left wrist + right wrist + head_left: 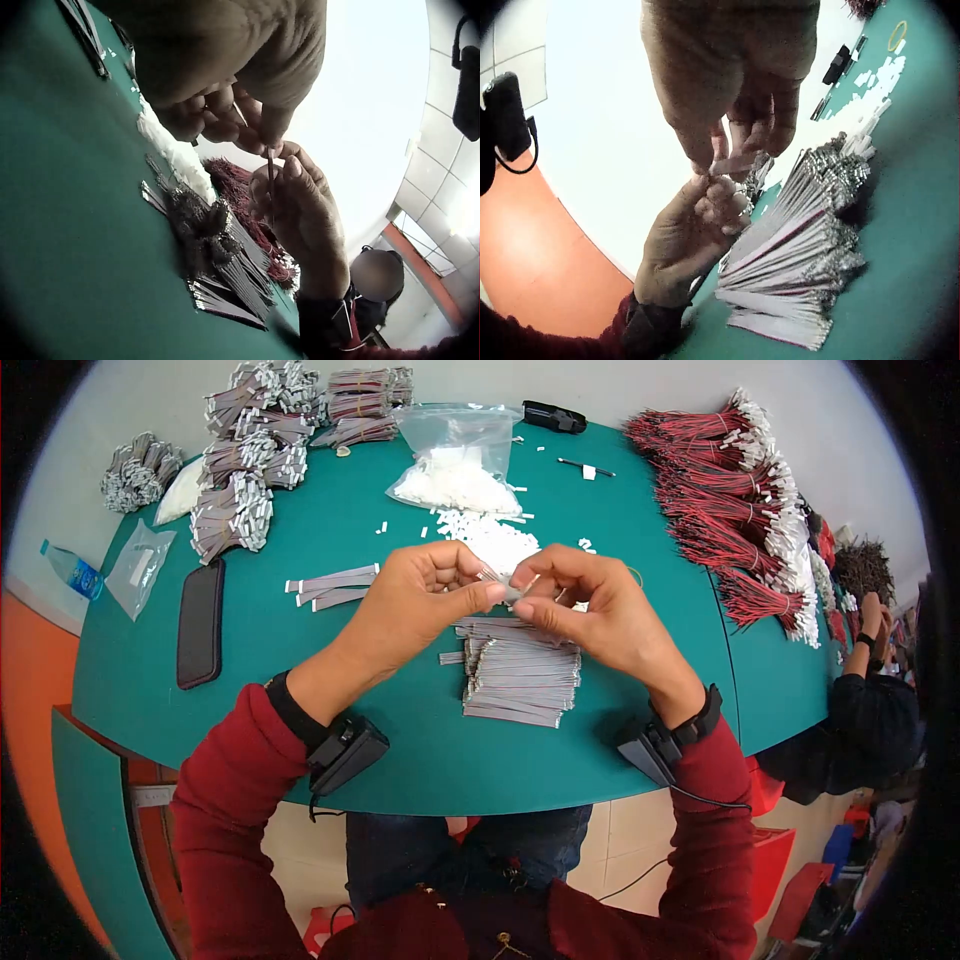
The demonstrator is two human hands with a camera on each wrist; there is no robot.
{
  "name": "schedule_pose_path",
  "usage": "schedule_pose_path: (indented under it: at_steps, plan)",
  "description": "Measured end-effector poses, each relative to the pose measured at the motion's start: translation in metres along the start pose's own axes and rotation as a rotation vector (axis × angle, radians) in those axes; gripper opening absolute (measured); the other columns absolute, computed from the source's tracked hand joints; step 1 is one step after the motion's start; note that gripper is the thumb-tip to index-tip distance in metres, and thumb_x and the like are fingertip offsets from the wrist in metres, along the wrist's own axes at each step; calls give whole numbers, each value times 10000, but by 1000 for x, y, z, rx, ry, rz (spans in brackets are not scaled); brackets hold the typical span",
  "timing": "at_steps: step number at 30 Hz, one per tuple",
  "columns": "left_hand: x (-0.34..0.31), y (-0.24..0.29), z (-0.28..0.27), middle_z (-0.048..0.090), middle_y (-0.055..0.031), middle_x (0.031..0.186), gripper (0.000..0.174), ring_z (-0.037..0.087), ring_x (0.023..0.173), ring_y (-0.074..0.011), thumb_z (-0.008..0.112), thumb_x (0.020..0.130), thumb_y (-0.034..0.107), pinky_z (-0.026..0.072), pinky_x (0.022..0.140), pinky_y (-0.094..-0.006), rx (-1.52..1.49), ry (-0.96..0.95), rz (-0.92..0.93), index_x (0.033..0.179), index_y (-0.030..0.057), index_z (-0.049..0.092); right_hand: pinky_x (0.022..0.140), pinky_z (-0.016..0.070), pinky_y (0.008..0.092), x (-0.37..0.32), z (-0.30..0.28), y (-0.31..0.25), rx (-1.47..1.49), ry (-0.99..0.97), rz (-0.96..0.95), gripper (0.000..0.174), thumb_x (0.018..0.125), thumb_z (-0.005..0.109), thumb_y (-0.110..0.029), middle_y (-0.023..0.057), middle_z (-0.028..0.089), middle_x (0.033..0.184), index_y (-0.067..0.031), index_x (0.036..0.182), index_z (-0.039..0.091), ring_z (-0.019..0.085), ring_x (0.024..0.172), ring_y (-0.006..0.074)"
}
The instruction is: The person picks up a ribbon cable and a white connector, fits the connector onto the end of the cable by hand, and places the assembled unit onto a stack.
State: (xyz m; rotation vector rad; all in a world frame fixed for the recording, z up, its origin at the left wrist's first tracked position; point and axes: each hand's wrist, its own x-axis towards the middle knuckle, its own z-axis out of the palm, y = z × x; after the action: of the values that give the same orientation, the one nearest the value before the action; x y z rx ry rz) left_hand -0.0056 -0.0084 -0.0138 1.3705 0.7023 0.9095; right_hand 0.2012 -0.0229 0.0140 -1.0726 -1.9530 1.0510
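Observation:
Both hands meet above the stack of grey ribbon cables (520,682), near the loose white connectors (490,540). Between thumb and fingers, my left hand (415,598) pinches a short flat ribbon cable (733,164). My right hand (610,612) pinches the same piece from the other side, thumb and forefinger close to the left fingertips. Edge-on, the cable shows as a thin strip in the left wrist view. Fingers cover most of its ends, so I cannot tell whether a connector is on it.
A few ribbon cables (335,586) lie left of the hands. Behind stands a plastic bag (455,480) of white pieces. Bundled grey cables (235,510) and a black phone (200,622) are left; red-black wire bundles (720,510) are right. Another person (865,700) sits far right.

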Motion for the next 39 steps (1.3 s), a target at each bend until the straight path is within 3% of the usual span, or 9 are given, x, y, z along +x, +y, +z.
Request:
schedule_pose_path:
  at_steps: [4, 10, 16, 19, 34, 39]
  plan:
    - [-1, 0, 3, 629, -25, 879, 103, 576, 811, -68, 640, 844, 109, 459, 759, -220, 14, 2, -7, 875, 33, 579, 510, 390, 209, -3, 3, -7, -111, -42, 49, 167, 848, 626, -157, 1, 606, 666, 2, 896, 612, 499, 584, 42]
    - [-2, 3, 6, 633, -29, 885, 99, 584, 830, -82, 640, 841, 100, 459, 777, -223, -40, 18, 12, 883, 27, 588, 553, 439, 196, -1, 11, 0, 246, -53, 169, 163, 893, 571, -142, 24, 623, 690, 15, 920, 604, 541, 595, 54]
    - [-4, 4, 8, 626, -8, 833, 111, 492, 704, -46, 653, 832, 134, 386, 628, -196, -94, 68, -10, 877, 39, 617, 570, 477, 199, -2, 14, -2, 421, -26, 197, 158, 915, 536, -134, 54, 641, 719, 14, 902, 590, 593, 627, 76]
    - [-5, 5, 10, 619, 8, 809, 132, 432, 659, -41, 653, 834, 172, 333, 584, -191, -102, 112, -62, 873, 46, 637, 573, 485, 201, -3, 16, -3, 446, -11, 177, 149, 918, 526, -121, 65, 642, 730, 17, 908, 579, 602, 632, 83]
    - [-9, 8, 13, 587, 10, 751, 202, 430, 654, -43, 580, 883, 238, 347, 591, -194, -227, 109, -93, 859, 48, 643, 575, 487, 200, -5, 21, 0, 519, 63, 99, 137, 920, 520, -103, 66, 639, 750, 23, 920, 575, 601, 631, 85]
    - [-8, 7, 16, 596, -5, 728, 202, 470, 641, -40, 596, 876, 205, 370, 572, -197, 71, 210, 91, 905, 14, 654, 580, 488, 199, -5, 22, 0, 535, 59, 95, 140, 922, 518, -108, 67, 640, 748, 20, 915, 573, 601, 635, 83]
